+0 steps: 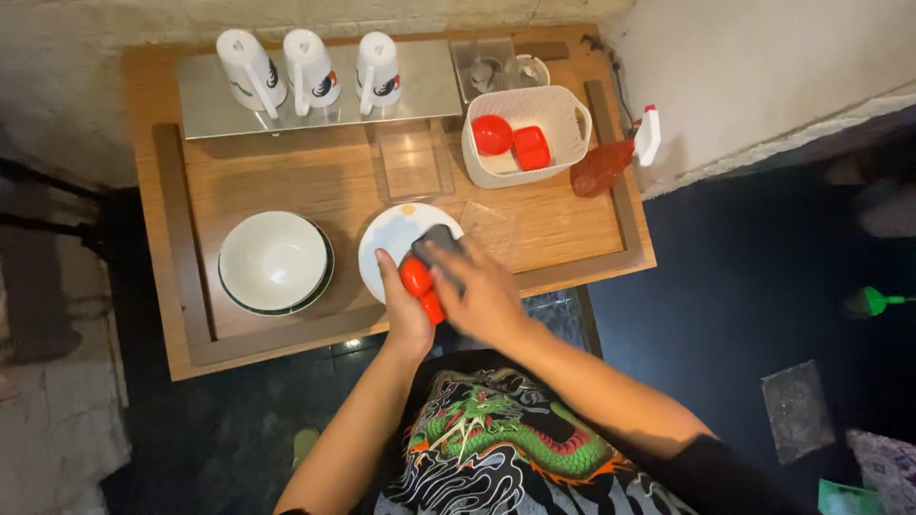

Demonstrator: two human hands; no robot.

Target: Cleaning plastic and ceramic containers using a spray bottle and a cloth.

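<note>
My left hand [405, 307] grips a small red object [419, 284] with a short handle, held over the near edge of a white plate [389, 240]. My right hand [482, 294] presses a dark grey sponge-like pad [437, 240] against the red object from the right. Both hands meet above the front of the wooden tray table [572, 229]. What the red object is exactly I cannot tell.
A stack of white bowls [274, 261] sits left of the plate. Three white mugs [309, 67] stand upside down on a metal tray [205, 105] at the back. A white basket [563, 119] holds two red items. A red spray bottle [611, 160] lies at the right edge.
</note>
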